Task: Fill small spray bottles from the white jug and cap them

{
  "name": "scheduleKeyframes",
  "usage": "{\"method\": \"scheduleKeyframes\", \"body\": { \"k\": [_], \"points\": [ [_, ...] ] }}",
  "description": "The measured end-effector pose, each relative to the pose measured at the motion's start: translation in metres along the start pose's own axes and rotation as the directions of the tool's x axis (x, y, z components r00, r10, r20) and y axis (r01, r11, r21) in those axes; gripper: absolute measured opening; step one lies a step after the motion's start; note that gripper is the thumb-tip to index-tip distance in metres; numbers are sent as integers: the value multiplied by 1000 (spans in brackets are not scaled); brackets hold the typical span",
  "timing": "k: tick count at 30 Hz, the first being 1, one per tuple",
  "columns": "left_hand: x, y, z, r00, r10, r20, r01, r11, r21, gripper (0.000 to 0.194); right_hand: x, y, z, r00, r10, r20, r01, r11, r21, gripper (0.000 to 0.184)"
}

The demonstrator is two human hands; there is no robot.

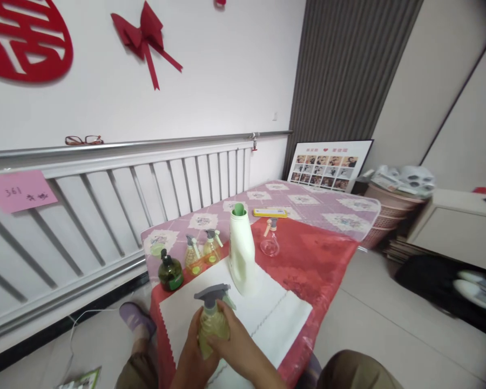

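Both of my hands are wrapped round a spray bottle (215, 322) of yellowish clear plastic with a grey trigger head. My left hand (195, 337) grips it from the left and below; my right hand (233, 327) closes on its right side near the neck. Just beyond stands a tall white jug (242, 254) with a green spout in its open mouth. Two similar spray bottles, one (192, 254) beside the other (211, 246), stand behind to the left, near a dark green pump bottle (170, 273). A clear, round spray bottle (270, 246) stands right of the jug.
A white cloth (281, 308) lies over a red cloth (319, 254) on the table with a purple patterned cover (263, 202). A yellow-edged flat box (270, 213) lies behind the jug. A white radiator (162, 189) borders the left; a pink basket (383, 210) stands at right.
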State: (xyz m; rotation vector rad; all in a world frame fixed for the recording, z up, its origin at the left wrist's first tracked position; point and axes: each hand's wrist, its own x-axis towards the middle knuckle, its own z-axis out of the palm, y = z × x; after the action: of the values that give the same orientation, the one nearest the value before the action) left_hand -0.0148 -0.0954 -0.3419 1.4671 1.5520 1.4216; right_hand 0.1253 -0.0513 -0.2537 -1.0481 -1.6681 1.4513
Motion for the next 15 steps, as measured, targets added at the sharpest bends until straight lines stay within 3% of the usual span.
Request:
{"method": "scheduleKeyframes", "body": {
  "k": [4,6,8,10,12,15],
  "points": [
    [3,9,-13,961,-15,278,75,976,-206,96,-2,-5,-37,957,1,289,-43,990,137,91],
    [7,17,-14,909,25,416,100,956,-277,101,-3,-8,-53,902,-10,432,-65,985,160,87],
    [11,26,-10,871,56,487,108,947,-303,103,-5,-12,-65,855,-10,518,-82,984,156,80],
    [13,31,0,866,65,497,100,949,-298,104,-10,-14,-75,862,10,507,-94,986,141,81],
    [14,30,11,874,56,482,81,963,-259,105,-15,-12,-84,901,41,433,-105,987,124,88],
    [18,19,18,921,10,388,24,996,-83,92,-19,-1,-103,945,30,325,-65,993,96,96]
  ]
}}
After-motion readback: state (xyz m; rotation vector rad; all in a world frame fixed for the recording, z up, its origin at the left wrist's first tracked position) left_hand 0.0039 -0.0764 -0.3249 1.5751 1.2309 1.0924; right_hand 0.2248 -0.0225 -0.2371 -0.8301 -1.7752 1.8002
